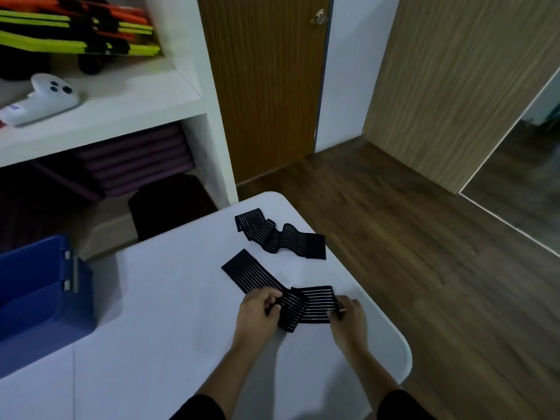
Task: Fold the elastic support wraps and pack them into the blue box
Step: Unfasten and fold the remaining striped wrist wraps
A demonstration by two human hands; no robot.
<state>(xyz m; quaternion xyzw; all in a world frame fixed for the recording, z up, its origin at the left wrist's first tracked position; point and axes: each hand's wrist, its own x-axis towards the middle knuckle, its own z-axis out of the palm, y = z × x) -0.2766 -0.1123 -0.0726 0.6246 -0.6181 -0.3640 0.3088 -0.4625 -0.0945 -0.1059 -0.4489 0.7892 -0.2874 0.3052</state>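
Note:
Two black elastic wraps with thin white stripes lie on the white table (169, 313). The near wrap (257, 275) is bent back on itself at its right part. My left hand (257, 310) pinches it at the bend, and my right hand (348, 313) grips its folded right end. The far wrap (280, 234) lies loose and wavy near the table's far corner, untouched. The blue box (36, 298) stands open at the table's left edge, well left of both hands; its inside is mostly hidden.
The table's rounded right edge (403, 353) runs just right of my right hand, with wooden floor (424, 253) beyond. A white shelf unit (194, 122) stands behind the table, holding a white controller (42, 100), coloured mats and purple pads. A dark stool (169, 204) sits beside it.

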